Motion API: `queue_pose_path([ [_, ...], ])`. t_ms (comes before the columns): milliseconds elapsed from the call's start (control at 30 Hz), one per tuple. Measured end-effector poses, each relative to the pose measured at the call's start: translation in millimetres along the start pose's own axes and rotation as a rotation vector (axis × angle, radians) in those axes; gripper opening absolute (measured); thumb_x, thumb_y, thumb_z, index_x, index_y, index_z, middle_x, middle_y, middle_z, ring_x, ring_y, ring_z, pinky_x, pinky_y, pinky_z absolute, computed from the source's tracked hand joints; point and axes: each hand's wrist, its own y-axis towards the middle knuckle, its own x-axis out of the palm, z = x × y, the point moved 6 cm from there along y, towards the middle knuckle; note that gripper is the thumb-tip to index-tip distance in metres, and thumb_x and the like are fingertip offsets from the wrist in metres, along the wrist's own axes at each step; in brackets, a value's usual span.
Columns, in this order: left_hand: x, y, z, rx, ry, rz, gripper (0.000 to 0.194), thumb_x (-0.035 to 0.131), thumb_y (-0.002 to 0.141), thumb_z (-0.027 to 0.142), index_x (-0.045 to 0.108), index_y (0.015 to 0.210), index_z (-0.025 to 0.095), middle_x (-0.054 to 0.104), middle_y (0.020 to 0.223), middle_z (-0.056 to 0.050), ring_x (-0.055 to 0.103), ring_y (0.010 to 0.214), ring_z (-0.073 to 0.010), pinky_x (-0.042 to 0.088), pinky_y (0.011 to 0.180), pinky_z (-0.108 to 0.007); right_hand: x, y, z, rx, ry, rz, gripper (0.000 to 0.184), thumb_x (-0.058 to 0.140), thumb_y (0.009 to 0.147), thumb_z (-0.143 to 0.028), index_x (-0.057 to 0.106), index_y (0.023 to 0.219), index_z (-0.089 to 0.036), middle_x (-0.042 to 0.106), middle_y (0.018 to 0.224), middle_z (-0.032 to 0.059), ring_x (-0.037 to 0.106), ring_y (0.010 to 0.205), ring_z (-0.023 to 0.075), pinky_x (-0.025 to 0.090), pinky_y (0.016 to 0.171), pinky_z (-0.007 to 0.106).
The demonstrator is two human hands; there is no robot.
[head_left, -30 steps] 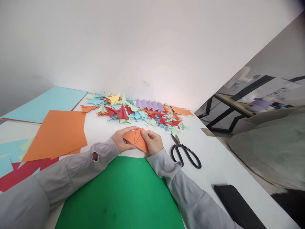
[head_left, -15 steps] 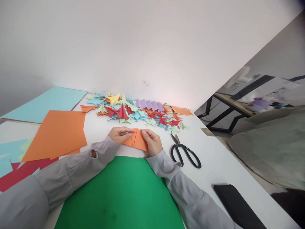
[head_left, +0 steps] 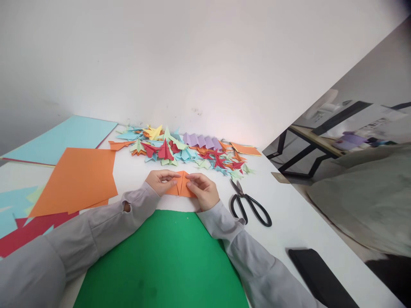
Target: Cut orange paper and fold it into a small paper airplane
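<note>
Between my hands is a small folded sheet of orange paper, with a pointed top edge and crease lines down its middle. My left hand pinches its left side between thumb and fingers. On the right side, my right hand grips the paper, thumb and fingertips near the upper edge. The paper is held just beyond the far edge of a green sheet. Parts of the orange paper are covered by my fingers.
A heap of folded paper shapes lies against the wall, with a pleated purple strip. Black-handled scissors lie open at right, a black flat object nearer. Orange sheets, a light blue sheet and red paper spread left.
My right hand's fingers have moved inward and slightly up along the orange paper, and its right flap has shifted. My left hand stays almost in place.
</note>
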Motion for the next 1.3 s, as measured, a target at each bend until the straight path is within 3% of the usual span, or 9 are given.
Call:
queue_pose_path([
  [267,1.7,0.0,-1.1,-0.012,-0.037,-0.046,0.031,0.065,0.058,0.023,0.07,0.087,0.014,0.07,0.091,-0.007,0.064,0.084,-0.0191,0.051,0.075,-0.028,-5.7,1.6,9.2,0.064,-0.002,0.035,0.017,0.07,0.056,-0.025,0.068,0.072,-0.021,0.061,0.06,-0.0022,0.05,0.054,0.0106,0.039,0.054,0.024],
  [733,-1.3,0.8,11.0,-0.004,0.023,-0.014,0.026,0.069,0.055,0.024,0.073,0.079,0.016,0.07,0.085,-0.007,0.062,0.076,-0.0165,0.049,0.07,-0.027,-0.9,0.8,10.6,0.119,0.056,0.002,0.02,0.075,0.05,-0.029,0.069,0.067,-0.021,0.062,0.058,-0.001,0.053,0.055,0.012,0.042,0.055,0.026],
  [967,-0.1,0.6,10.6,-0.019,0.011,-0.043,0.029,0.07,0.054,0.024,0.072,0.081,0.015,0.07,0.086,-0.007,0.063,0.081,-0.0191,0.049,0.073,-0.029,-0.6,2.1,1.9,0.004,-0.014,-0.003,0.009,0.072,0.053,-0.025,0.07,0.062,-0.024,0.066,0.067,0.0003,0.057,0.065,0.0142,0.044,0.064,0.029],
  [1300,1.9,-0.5,8.1,0.009,0.029,-0.009,0.018,0.07,0.055,0.027,0.073,0.071,0.018,0.068,0.077,-0.005,0.062,0.069,-0.015,0.049,0.062,-0.024,0.2,-0.7,11.4,0.15,0.035,-0.006,0.022,0.076,0.049,-0.032,0.07,0.067,-0.021,0.066,0.06,-0.0002,0.056,0.054,0.0127,0.045,0.054,0.027],
])
